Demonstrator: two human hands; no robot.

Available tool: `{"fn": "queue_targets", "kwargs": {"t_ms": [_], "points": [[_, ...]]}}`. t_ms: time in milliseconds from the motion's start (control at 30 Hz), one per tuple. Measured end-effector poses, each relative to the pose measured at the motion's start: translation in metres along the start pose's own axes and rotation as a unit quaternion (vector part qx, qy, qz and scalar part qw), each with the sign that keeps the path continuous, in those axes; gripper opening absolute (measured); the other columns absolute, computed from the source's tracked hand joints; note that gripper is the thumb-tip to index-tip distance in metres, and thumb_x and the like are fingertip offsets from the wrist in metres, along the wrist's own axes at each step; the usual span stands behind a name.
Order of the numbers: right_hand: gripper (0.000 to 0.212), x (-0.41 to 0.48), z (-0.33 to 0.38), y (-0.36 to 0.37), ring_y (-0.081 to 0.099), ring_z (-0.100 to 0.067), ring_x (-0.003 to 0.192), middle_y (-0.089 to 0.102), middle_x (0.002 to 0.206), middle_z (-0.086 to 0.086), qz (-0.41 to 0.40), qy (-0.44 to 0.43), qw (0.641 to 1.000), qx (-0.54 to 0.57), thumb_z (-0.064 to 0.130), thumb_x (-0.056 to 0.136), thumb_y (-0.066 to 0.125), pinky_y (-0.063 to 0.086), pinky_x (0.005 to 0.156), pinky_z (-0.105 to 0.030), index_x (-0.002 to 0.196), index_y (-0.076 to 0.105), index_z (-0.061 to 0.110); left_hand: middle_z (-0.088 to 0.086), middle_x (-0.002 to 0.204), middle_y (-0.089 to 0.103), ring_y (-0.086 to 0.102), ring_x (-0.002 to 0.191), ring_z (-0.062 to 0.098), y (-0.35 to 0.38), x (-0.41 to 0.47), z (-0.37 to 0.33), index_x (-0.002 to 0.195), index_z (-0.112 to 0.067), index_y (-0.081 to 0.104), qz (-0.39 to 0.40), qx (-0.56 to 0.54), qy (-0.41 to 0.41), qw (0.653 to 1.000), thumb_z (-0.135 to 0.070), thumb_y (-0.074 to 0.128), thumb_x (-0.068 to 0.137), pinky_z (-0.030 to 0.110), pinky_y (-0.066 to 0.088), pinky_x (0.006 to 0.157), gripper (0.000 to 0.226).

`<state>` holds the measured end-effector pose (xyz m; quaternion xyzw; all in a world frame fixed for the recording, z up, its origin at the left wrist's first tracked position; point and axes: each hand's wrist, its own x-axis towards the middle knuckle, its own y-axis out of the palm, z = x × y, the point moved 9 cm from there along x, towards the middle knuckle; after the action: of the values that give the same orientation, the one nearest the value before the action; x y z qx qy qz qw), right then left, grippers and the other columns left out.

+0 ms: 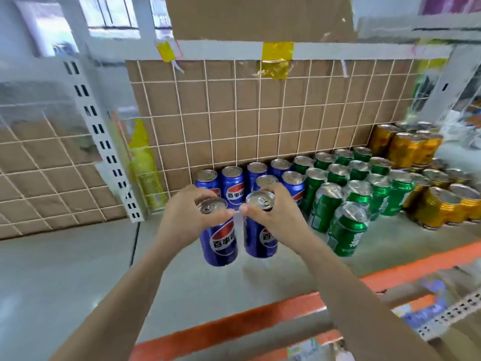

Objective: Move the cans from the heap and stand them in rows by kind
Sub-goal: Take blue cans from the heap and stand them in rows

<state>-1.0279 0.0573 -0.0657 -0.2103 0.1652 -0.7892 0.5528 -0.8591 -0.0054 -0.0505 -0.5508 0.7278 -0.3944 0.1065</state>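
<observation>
My left hand point(182, 217) grips the top of a blue cola can point(220, 238), held upright just above the grey shelf point(78, 269). My right hand point(276, 214) grips the top of a second blue cola can point(260, 238) beside it. Behind them several blue cans point(233, 183) stand upright in rows against the back grid. To their right stand rows of green cans point(348, 178), and further right gold cans point(416, 149). The heap is not in view.
A wire grid backed with cardboard point(260, 113) closes the shelf's rear. A white slotted upright point(104, 142) divides the bay from the one on the left. An orange strip point(260, 321) runs along the shelf's front edge. A cardboard box point(260, 16) sits on the shelf above.
</observation>
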Motion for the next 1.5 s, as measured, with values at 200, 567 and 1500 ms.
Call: {"fn": "queue_targets", "kwargs": {"t_ms": [200,567,1500], "points": [[0.064,0.057,0.004,0.009,0.056,-0.014,0.094,0.059,0.101,0.005,0.045,-0.046,0.996,-0.059,0.060,0.062,0.073,0.049,0.073,-0.029,0.109,0.051,0.022,-0.007,0.089,0.056,0.053,0.082,0.012,0.004,0.026,-0.004,0.094,-0.027,0.066,0.016,0.114,-0.006,0.993,-0.052,0.078,0.060,0.024,0.040,0.064,0.045],[0.076,0.108,-0.006,0.033,0.046,-0.024,0.111,0.054,0.121,-0.006,0.108,-0.067,0.965,-0.230,0.064,0.065,0.070,0.045,0.091,-0.039,0.119,0.050,0.015,-0.009,0.099,0.055,0.045,0.088,0.008,0.026,0.072,0.011,0.108,-0.024,0.066,0.086,0.203,-0.004,0.975,-0.040,0.081,0.063,0.025,0.035,0.072,0.049],[0.057,0.101,-0.006,0.049,0.036,-0.029,0.125,0.050,0.125,-0.007,0.118,-0.135,0.913,-0.366,0.048,0.080,0.064,0.020,0.112,-0.044,0.130,0.047,0.025,0.008,0.138,0.039,0.043,0.125,0.025,0.045,0.072,0.040,0.137,-0.019,0.045,0.151,0.163,-0.026,0.975,-0.025,0.069,0.078,0.025,0.035,0.097,0.064]]}}
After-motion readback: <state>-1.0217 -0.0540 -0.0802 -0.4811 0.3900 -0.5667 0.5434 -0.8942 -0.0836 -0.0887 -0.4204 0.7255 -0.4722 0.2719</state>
